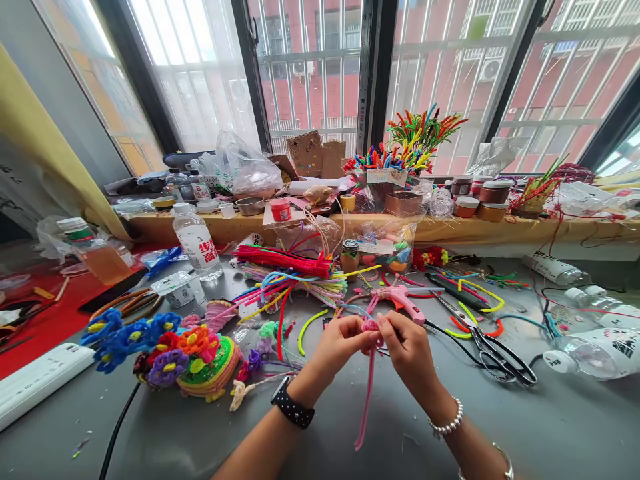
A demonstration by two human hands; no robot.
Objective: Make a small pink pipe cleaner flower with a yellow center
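Both of my hands meet over the grey table around a small pink piece of bent pipe cleaner (368, 400), whose long end hangs straight down toward me. My left hand (345, 343), with a black watch on its wrist, pinches the coiled pink part from the left. From the right, my right hand (407, 343) pinches the same part between thumb and fingers. The fingertips partly hide the coil's shape. Just behind the hands lies a pink glue gun (400, 298). Scissors (493, 347) rest to the right of my right hand.
Pipe cleaner flowers (167, 357) sit at left, near a white power strip (45, 377). A bundle of pipe cleaners (285, 261) lies behind my hands. A water bottle (196, 243) stands back left; clear bottles (597, 353) lie at right. Jars (495, 193) line the windowsill.
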